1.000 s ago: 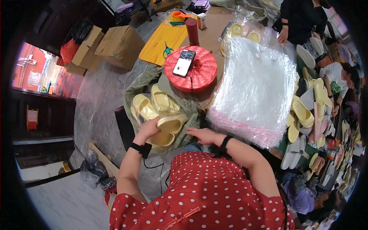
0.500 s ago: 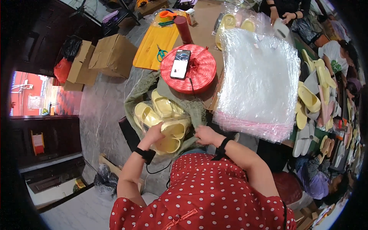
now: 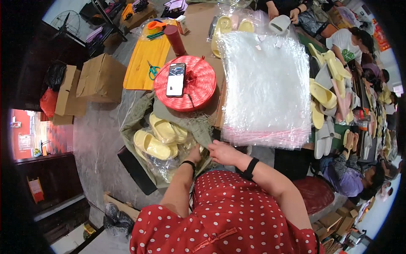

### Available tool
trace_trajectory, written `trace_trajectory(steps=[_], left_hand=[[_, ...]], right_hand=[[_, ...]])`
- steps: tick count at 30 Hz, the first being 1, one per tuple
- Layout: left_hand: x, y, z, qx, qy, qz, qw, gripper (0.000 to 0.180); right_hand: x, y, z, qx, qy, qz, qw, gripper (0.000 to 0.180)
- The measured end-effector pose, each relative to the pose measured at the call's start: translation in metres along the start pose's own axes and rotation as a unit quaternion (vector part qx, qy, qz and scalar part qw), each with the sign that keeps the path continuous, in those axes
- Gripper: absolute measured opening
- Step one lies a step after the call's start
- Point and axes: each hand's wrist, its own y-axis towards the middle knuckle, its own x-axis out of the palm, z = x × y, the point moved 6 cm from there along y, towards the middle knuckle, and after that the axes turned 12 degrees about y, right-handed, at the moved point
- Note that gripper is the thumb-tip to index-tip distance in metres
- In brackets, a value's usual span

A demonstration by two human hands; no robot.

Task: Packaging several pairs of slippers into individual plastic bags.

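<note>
Pale yellow slippers [image 3: 158,137] lie in clear plastic inside an open grey-green sack [image 3: 139,114] in front of me. My left hand [image 3: 195,153] reaches down at the sack's near edge, fingers closed on the clear plastic wrap [image 3: 167,167]. My right hand [image 3: 222,152] sits just right of it, fingers curled at the same edge by the sack's cloth; what it grips is hidden. Both wrists wear black bands.
A red spool of twine [image 3: 188,82] with a phone [image 3: 175,79] on it stands behind the sack. A thick stack of clear bags [image 3: 266,84] lies right. Yellow board [image 3: 146,63] with scissors, cardboard boxes [image 3: 99,78] left. Other people and slippers at right.
My view has shifted closer over the table. My left hand moved from the slippers in the sack to its near edge beside my right hand.
</note>
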Motion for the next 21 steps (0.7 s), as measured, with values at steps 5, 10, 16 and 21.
trace_trajectory(steps=[5, 10, 16, 21], left_hand=[[-0.061, -0.038, 0.006, 0.044, -0.140, 0.070, 0.987, 0.097], [-0.158, -0.106, 0.036, 0.010, -0.033, 0.185, 0.982, 0.047], [-0.256, -0.247, 0.212, 0.130, -0.060, 0.454, 0.879, 0.033], [-0.245, -0.224, 0.340, 0.295, 0.101, 0.432, 0.846, 0.044]], right_hand=[[-0.025, -0.020, -0.030, 0.047, 0.113, -0.039, 0.992, 0.029], [-0.129, -0.104, -0.086, 0.050, 0.474, -0.104, 0.873, 0.040], [-0.219, -0.267, -0.027, 0.020, 0.628, 0.250, 0.736, 0.021], [-0.211, -0.431, 0.142, 0.265, 0.382, 0.708, 0.532, 0.021]])
